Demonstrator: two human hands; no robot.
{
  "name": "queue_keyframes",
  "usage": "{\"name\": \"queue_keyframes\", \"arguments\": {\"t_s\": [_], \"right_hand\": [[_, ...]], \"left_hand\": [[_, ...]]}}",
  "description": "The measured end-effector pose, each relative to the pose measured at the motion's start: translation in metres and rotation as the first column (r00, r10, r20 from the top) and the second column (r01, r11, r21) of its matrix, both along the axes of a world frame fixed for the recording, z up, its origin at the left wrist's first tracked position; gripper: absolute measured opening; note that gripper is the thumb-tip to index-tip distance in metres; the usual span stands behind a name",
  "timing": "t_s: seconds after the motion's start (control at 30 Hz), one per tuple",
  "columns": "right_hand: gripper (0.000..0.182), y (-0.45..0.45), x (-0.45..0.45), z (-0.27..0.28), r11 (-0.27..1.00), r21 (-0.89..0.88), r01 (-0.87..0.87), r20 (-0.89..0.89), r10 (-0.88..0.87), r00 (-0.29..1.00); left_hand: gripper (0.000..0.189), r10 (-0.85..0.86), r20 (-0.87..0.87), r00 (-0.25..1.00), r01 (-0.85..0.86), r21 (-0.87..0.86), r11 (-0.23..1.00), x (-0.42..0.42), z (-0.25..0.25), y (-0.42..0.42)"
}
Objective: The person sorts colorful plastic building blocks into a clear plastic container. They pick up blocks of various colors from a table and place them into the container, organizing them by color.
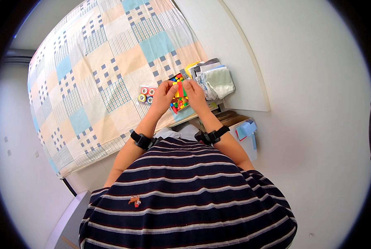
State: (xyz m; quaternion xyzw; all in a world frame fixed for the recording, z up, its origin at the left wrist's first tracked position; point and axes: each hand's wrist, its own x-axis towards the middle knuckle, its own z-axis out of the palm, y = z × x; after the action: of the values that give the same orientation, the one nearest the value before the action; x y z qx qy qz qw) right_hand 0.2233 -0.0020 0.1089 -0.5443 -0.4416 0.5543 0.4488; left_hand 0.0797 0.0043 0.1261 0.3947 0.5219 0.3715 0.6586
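My left hand (165,94) and my right hand (195,93) meet over a shallow box (188,105) at the bed's edge. Between their fingertips they hold flat toy blocks (180,89), yellow, red and green, side by side. Both thumbs press on them from my side. Small coloured blocks (180,103) in red, yellow, green and blue lie loose in the box, partly hidden by my hands. Just left of my left hand is a clear pack of round rolls (144,91) with red, yellow and blue rims.
A patchwork-patterned bedsheet (117,62) covers the bed. Folded clothes (218,79) are piled right of the box, beside a white panel (235,56). Below the bed's right corner stands an open container (232,119) with a light-blue object (248,127) at its side.
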Motion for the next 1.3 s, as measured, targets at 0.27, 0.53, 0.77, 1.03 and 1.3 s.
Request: {"name": "queue_keyframes", "arguments": {"t_s": [0.27, 0.53, 0.77, 1.03, 1.3], "right_hand": [[0.036, -0.003, -0.003, 0.016, 0.947, -0.272, -0.174, -0.273, 0.097, 0.957], [0.029, -0.007, -0.020, 0.032, 0.985, -0.174, -0.017, -0.326, -0.042, 0.944], [0.026, -0.001, -0.017, 0.022, 0.997, 0.071, 0.036, 0.086, -0.042, 0.995], [0.024, -0.003, -0.012, 0.044, 0.992, -0.126, 0.011, -0.121, -0.027, 0.992], [0.022, 0.001, -0.001, 0.032, 0.991, -0.083, 0.101, -0.190, -0.115, 0.975]], "left_hand": [[0.027, -0.032, -0.262, 0.965, 0.098, 0.244, 0.965, -0.002, -0.002, -0.002], [0.028, 0.110, -0.316, 0.942, -0.032, 0.243, 0.969, 0.007, 0.003, -0.003], [0.030, 0.150, -0.374, 0.915, -0.028, 0.311, 0.950, 0.009, 0.002, -0.005], [0.028, 0.166, -0.381, 0.910, -0.014, 0.372, 0.928, 0.011, 0.014, -0.005], [0.027, 0.225, -0.275, 0.935, -0.093, 0.422, 0.902, 0.000, 0.006, -0.005]]}}
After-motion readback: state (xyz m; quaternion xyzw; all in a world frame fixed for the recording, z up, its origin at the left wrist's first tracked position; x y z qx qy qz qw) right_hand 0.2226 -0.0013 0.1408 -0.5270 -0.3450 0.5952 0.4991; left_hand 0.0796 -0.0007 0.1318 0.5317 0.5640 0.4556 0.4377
